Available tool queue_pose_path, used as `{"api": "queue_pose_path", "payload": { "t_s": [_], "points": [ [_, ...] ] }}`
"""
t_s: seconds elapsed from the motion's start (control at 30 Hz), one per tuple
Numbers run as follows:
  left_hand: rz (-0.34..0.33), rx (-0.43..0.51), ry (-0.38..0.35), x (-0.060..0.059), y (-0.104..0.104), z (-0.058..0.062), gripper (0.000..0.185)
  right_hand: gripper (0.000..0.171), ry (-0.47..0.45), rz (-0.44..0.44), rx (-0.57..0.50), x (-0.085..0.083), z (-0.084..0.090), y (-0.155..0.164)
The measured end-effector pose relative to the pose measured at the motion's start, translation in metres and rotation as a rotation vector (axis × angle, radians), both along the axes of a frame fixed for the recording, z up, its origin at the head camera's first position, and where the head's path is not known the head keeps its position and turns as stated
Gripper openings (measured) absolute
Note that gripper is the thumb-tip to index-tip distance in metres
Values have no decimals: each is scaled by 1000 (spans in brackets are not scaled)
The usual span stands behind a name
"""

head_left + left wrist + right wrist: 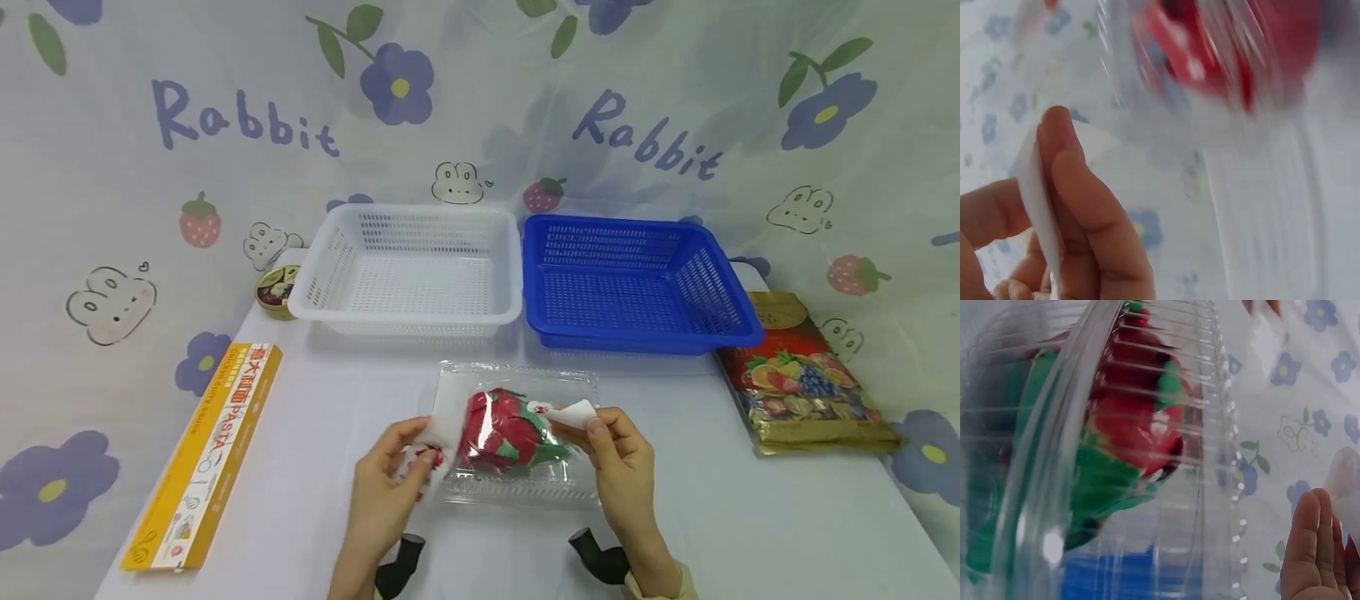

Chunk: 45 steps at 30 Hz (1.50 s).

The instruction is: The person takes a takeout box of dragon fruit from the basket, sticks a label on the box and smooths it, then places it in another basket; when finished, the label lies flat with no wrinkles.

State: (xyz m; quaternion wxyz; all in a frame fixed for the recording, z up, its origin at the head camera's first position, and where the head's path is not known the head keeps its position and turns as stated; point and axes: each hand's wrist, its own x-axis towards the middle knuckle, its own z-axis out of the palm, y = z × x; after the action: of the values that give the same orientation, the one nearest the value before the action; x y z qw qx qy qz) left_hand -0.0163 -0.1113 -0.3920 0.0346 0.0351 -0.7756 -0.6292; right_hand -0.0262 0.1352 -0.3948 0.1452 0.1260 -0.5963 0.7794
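A dragon fruit [501, 429], red with green tips, lies inside a clear plastic box [517, 492] in front of me. My left hand [386, 483] pinches one end of a white paper strip with red print [447, 417] at the box's left side. My right hand [624, 454] pinches another white paper end [576, 413] at the right side. Whether the two paper ends join is hidden. In the left wrist view, paper [1038, 194] is between thumb and fingers. The right wrist view shows the dragon fruit [1138, 425] through ribbed plastic.
Behind the box stand a white basket [405, 318] and a blue basket [637, 340]. A yellow pasta box [202, 458] lies at the left, a round tin [276, 292] at the back left. At the right a red and gold bag [806, 375] lies by the blue basket.
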Motion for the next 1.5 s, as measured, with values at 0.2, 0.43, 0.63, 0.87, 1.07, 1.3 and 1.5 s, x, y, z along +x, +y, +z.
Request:
{"api": "queue_pose_path", "payload": {
  "t_s": [0.2, 0.43, 0.63, 0.87, 1.07, 1.3, 1.5],
  "points": [
    [240, -273, -85, -15, -43, -15, 41, 20, -42, -73, 32, -1, -2, 2],
    [250, -418, -217, -23, -61, -38, 47, 16, -85, -133, 86, -3, -6, 1],
    [291, -504, -175, -25, -57, -42, 45, 17, -109, -162, 84, -2, -6, 2],
    [243, -514, 248, -25, -27, -26, 37, 20, 37, -65, 100, -4, -9, 2],
    [79, -526, 590, -23, 15, -7, 35, 30, 156, -31, 260, -6, -12, 1],
    [-136, -544, 759, -24, 53, 1, 31, 44, 298, -103, 475, -9, -13, -2],
    [-159, -626, 749, -23, 67, -1, 25, 33, 396, -173, 592, -11, -13, -2]
  ]
}}
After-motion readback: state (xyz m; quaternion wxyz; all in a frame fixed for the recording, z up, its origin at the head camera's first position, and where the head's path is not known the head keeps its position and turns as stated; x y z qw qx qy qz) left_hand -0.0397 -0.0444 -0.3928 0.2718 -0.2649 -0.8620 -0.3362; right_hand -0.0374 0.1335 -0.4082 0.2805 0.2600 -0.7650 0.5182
